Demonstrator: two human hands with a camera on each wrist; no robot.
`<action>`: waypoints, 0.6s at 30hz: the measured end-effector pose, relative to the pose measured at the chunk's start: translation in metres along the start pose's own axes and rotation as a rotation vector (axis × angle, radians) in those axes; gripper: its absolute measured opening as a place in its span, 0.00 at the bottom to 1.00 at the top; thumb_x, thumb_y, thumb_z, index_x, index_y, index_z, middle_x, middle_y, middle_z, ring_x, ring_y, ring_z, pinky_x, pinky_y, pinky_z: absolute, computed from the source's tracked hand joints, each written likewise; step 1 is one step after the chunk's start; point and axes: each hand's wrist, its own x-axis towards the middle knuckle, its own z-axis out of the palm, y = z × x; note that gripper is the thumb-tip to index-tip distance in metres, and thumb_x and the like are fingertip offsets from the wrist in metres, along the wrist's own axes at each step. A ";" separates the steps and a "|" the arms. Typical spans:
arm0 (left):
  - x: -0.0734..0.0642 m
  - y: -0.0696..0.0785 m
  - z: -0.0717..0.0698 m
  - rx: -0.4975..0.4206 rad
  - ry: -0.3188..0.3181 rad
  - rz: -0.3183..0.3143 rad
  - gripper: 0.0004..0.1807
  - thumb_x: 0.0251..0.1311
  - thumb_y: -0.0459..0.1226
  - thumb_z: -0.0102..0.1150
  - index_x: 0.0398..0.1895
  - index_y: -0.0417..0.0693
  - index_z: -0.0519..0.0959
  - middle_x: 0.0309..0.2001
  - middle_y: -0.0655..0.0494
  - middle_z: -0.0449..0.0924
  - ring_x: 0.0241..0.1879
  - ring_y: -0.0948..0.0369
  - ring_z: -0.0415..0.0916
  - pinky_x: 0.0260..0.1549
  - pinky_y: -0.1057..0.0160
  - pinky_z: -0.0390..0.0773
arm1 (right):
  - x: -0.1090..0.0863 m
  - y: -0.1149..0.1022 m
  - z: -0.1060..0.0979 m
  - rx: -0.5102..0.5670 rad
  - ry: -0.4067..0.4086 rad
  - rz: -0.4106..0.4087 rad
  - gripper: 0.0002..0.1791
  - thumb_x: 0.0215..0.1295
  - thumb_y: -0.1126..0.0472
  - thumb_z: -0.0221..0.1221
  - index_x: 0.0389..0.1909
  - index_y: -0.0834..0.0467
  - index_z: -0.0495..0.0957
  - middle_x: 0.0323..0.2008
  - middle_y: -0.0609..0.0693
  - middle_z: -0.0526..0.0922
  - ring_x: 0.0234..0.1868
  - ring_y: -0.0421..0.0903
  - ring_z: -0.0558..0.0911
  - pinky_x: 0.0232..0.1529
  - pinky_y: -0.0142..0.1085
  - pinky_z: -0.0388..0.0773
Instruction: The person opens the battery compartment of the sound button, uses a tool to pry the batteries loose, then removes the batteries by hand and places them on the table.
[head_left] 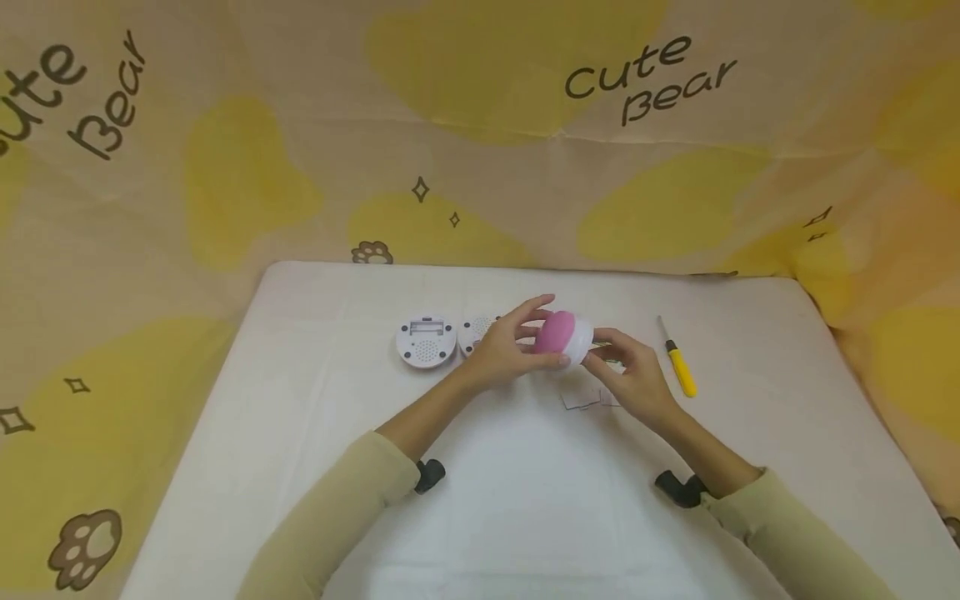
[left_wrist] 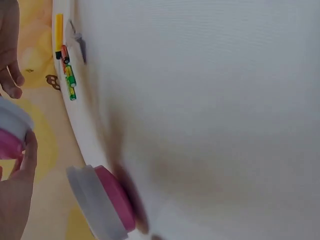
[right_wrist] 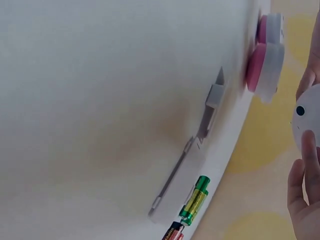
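Note:
My left hand point(head_left: 504, 348) holds a round pink-and-white device point(head_left: 557, 335) above the table, its pink dome toward the palm and its white base turned right. Beside that base is my right hand point(head_left: 637, 379), thumb and fingers loosely bent. In the right wrist view, one of its fingers point(right_wrist: 308, 145) overlaps the white base point(right_wrist: 302, 120), near a black round foot. Whether it touches is unclear. Two similar devices lie base up on the left; one point(head_left: 427, 354) shows an uncovered battery compartment, the other point(head_left: 471, 330) is partly hidden by my left hand.
A yellow-handled screwdriver point(head_left: 681, 371) lies at the right. Green batteries point(right_wrist: 195, 200) and a red-and-black battery point(right_wrist: 173, 232) lie on the white table point(head_left: 495, 517) near thin pale covers point(right_wrist: 177, 185), below my right hand. A patterned cloth point(head_left: 480, 167) hangs behind.

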 end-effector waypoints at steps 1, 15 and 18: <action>-0.003 -0.001 -0.001 0.002 -0.028 -0.004 0.46 0.51 0.37 0.76 0.74 0.58 0.64 0.64 0.52 0.72 0.60 0.53 0.75 0.51 0.62 0.79 | -0.001 0.001 0.001 -0.014 -0.016 -0.009 0.16 0.64 0.70 0.63 0.53 0.65 0.79 0.49 0.56 0.85 0.42 0.49 0.85 0.52 0.43 0.80; -0.030 -0.029 -0.006 0.037 -0.313 -0.051 0.44 0.50 0.31 0.73 0.72 0.54 0.65 0.66 0.55 0.67 0.62 0.56 0.70 0.55 0.60 0.76 | -0.018 0.001 0.019 -0.051 -0.235 -0.058 0.17 0.59 0.65 0.69 0.50 0.58 0.80 0.41 0.49 0.87 0.40 0.43 0.86 0.47 0.49 0.82; -0.033 -0.032 -0.004 0.049 -0.325 -0.038 0.47 0.46 0.32 0.76 0.71 0.55 0.64 0.62 0.57 0.69 0.58 0.59 0.71 0.53 0.61 0.77 | -0.019 0.001 0.024 -0.031 -0.232 -0.059 0.16 0.59 0.65 0.70 0.48 0.57 0.80 0.42 0.48 0.86 0.40 0.44 0.86 0.47 0.48 0.82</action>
